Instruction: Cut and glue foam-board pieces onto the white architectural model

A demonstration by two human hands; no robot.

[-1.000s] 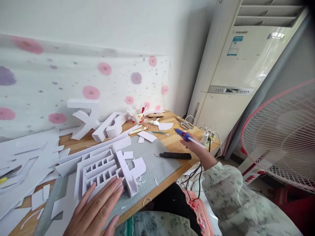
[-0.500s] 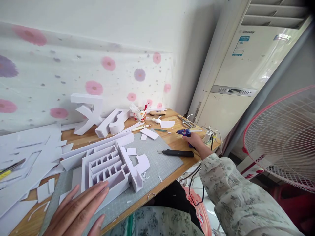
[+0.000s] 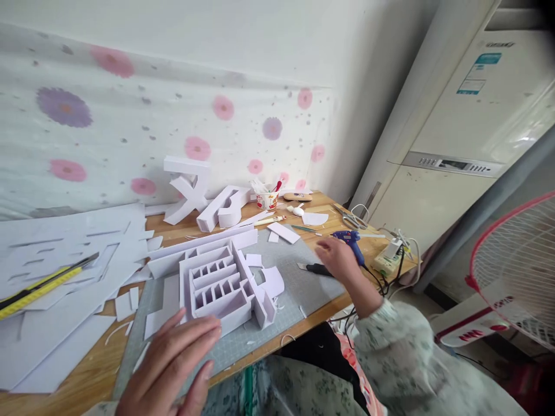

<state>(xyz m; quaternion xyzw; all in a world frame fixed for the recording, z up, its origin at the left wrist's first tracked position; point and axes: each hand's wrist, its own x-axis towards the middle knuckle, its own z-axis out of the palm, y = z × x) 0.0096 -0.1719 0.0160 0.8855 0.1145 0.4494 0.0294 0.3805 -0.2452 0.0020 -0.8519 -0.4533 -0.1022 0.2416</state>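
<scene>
My left hand [image 3: 173, 364] lies low at the near edge of the grey cutting mat [image 3: 303, 286], palm down and fingers spread wide, with nothing in its grasp. Its fingertips [image 3: 212, 334] come right up to the front wall of the white foam-board model [image 3: 221, 283], a frame of thin walls and small compartments that stands on the mat, though I cannot tell whether they touch it. My right hand [image 3: 336, 257] is out over the mat's far right side, blurred, fingers loosely bent. It sits on top of the handle of the black utility knife [image 3: 313, 268], whose blade end pokes out to the left, and I cannot tell whether I have gripped the knife or am only hovering above it. Just beyond that hand the blue glue gun [image 3: 349, 239] stands on the wooden table [image 3: 87, 375], its black cord running off past the power strip [image 3: 387, 261]. Scissors [image 3: 349, 216] lie farther back. Loose foam-board offcuts [image 3: 65, 254] cover the left of the table, with a yellow-and-black tool [image 3: 43, 283] lying on them. Two white foam letters [image 3: 187, 189] stand against the flowered wall sheet [image 3: 130, 115], beside a paper cup [image 3: 266, 200] stuffed with small tools.
</scene>
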